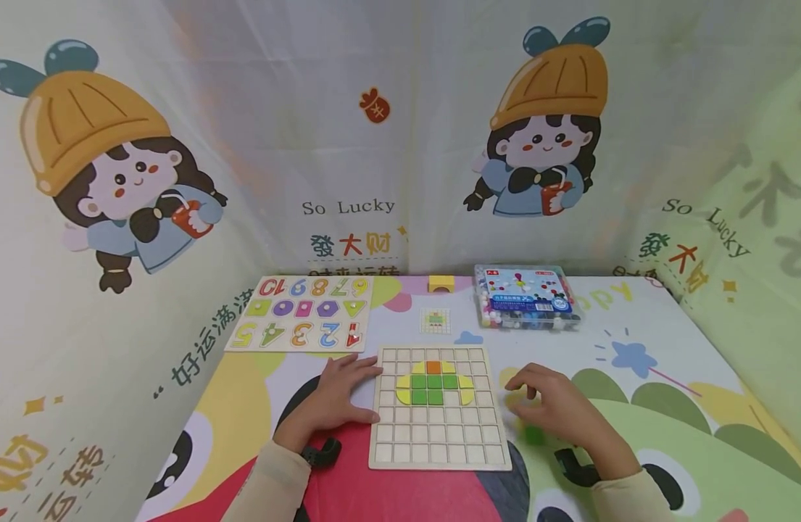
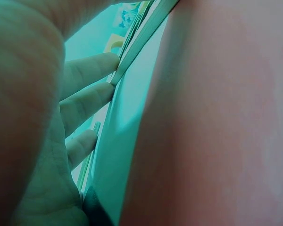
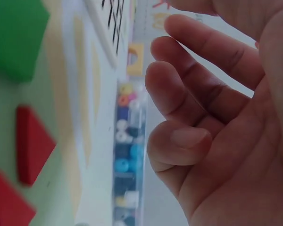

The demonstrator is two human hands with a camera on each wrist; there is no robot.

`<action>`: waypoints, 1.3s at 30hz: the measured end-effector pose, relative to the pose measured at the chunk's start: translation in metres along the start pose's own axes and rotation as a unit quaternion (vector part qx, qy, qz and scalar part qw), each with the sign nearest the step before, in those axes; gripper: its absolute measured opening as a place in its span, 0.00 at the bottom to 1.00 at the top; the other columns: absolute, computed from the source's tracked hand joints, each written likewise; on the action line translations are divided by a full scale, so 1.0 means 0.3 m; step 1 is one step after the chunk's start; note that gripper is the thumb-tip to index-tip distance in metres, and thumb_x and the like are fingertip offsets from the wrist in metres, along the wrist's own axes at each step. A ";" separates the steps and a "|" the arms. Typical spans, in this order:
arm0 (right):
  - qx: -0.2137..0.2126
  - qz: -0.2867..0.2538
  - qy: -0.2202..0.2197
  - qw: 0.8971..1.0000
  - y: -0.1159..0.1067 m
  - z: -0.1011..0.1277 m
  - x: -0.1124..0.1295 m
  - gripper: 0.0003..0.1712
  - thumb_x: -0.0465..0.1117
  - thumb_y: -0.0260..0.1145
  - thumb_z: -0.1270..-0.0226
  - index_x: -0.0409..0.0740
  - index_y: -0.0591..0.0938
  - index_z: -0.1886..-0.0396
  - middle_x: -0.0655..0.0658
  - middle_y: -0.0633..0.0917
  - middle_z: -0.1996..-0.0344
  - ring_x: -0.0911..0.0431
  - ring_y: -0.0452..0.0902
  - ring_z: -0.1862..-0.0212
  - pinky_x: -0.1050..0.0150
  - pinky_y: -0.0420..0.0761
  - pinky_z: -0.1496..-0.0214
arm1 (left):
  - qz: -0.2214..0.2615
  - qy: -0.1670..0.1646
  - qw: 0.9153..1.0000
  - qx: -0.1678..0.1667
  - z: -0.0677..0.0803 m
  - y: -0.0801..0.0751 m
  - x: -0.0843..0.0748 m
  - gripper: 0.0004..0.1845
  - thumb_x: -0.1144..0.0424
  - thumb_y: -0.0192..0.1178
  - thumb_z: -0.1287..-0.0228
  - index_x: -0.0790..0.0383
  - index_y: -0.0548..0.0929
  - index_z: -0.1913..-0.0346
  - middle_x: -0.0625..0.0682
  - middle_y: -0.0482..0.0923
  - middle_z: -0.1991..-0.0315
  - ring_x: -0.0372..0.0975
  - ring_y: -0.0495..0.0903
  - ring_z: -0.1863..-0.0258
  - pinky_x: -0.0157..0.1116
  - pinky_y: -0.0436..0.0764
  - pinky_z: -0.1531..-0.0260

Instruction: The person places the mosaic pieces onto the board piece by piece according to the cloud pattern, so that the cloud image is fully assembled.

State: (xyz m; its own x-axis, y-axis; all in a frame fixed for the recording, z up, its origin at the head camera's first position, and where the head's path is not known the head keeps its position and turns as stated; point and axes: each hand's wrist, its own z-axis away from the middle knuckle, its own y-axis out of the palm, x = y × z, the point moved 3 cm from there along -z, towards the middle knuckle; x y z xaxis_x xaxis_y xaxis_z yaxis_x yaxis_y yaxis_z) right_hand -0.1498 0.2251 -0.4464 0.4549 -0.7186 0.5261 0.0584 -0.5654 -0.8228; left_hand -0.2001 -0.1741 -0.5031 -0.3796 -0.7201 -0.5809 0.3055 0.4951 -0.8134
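Fingers of the left hand (image 1: pixel 338 397) lie straight against the grid board (image 1: pixel 439 442). Right hand (image 1: pixel 557 406) hovers loosely curled, holding nothing, over a green block (image 1: pixel 534 435) on the worktop (image 1: pixel 667 377).

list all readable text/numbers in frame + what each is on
"So Lucky": backdrop cloth, printed again at right.
"發大财": the same cloth, under "So Lucky".
"好运满满": cloth at left, rest cut off.
Digits 1 to 10, upside down to the camera: number puzzle board.
Bead box label: too small to read.
Pattern card: no text legible.
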 end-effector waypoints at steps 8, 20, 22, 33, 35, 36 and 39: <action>0.028 -0.031 -0.026 0.999 0.006 0.067 -0.049 0.15 0.39 0.81 0.39 0.47 0.88 0.53 0.54 0.86 0.61 0.67 0.72 0.67 0.70 0.74 0.68 | -0.004 -0.001 1.000 0.003 -0.003 0.002 0.001 0.45 0.43 0.77 0.46 0.49 0.76 0.24 0.49 0.66 0.19 0.57 0.52 0.16 0.69 0.39 0.20; 0.112 -0.051 0.022 0.992 0.008 0.086 -0.073 0.20 0.46 0.85 0.46 0.50 0.88 0.55 0.57 0.82 0.66 0.68 0.72 0.67 0.68 0.76 0.66 | 0.005 -0.002 1.000 0.003 -0.002 -0.003 -0.005 0.45 0.42 0.77 0.47 0.48 0.76 0.25 0.49 0.66 0.19 0.57 0.51 0.16 0.70 0.39 0.20; 0.125 -0.055 0.028 0.990 0.009 0.087 -0.078 0.20 0.46 0.85 0.47 0.50 0.88 0.56 0.57 0.82 0.66 0.68 0.72 0.67 0.68 0.76 0.66 | 0.005 -0.002 1.000 0.004 -0.001 -0.003 -0.005 0.45 0.43 0.77 0.47 0.48 0.76 0.25 0.49 0.66 0.19 0.57 0.51 0.16 0.69 0.39 0.20; 0.115 -0.047 0.029 0.992 0.008 0.093 -0.098 0.13 0.39 0.81 0.42 0.48 0.89 0.57 0.57 0.82 0.67 0.69 0.72 0.67 0.67 0.76 0.66 | 0.003 -0.003 1.000 0.004 0.003 -0.009 -0.014 0.45 0.43 0.77 0.47 0.50 0.76 0.25 0.50 0.66 0.19 0.57 0.52 0.16 0.70 0.40 0.20; 0.112 -0.046 0.036 0.992 0.007 0.093 -0.100 0.13 0.39 0.81 0.41 0.47 0.89 0.56 0.56 0.82 0.67 0.68 0.71 0.68 0.67 0.75 0.67 | 0.004 -0.003 1.000 0.004 0.004 -0.009 -0.016 0.45 0.43 0.78 0.47 0.50 0.77 0.25 0.51 0.67 0.19 0.58 0.52 0.16 0.70 0.40 0.20; 0.110 -0.046 0.038 0.992 0.007 0.093 -0.101 0.13 0.39 0.81 0.41 0.47 0.89 0.56 0.56 0.82 0.67 0.68 0.71 0.68 0.67 0.74 0.67 | 0.004 -0.003 1.000 0.004 0.005 -0.009 -0.017 0.45 0.43 0.78 0.47 0.50 0.76 0.25 0.51 0.67 0.19 0.58 0.52 0.16 0.70 0.40 0.20; 0.103 -0.042 0.042 0.993 0.006 0.091 -0.102 0.13 0.39 0.81 0.41 0.48 0.90 0.57 0.56 0.81 0.68 0.68 0.70 0.68 0.67 0.74 0.67 | 0.001 -0.001 1.000 0.003 0.004 -0.009 -0.015 0.45 0.43 0.78 0.47 0.50 0.76 0.25 0.51 0.67 0.19 0.58 0.52 0.17 0.71 0.40 0.20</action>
State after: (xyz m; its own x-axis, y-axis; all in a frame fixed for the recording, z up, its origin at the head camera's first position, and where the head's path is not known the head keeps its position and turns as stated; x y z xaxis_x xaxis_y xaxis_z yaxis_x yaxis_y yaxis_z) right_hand -0.1393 0.2572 -0.4699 0.3655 -0.7087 0.6034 0.2771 -0.5360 -0.7974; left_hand -0.1982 -0.1730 -0.4982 -0.3768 -0.7201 -0.5826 0.3118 0.4936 -0.8118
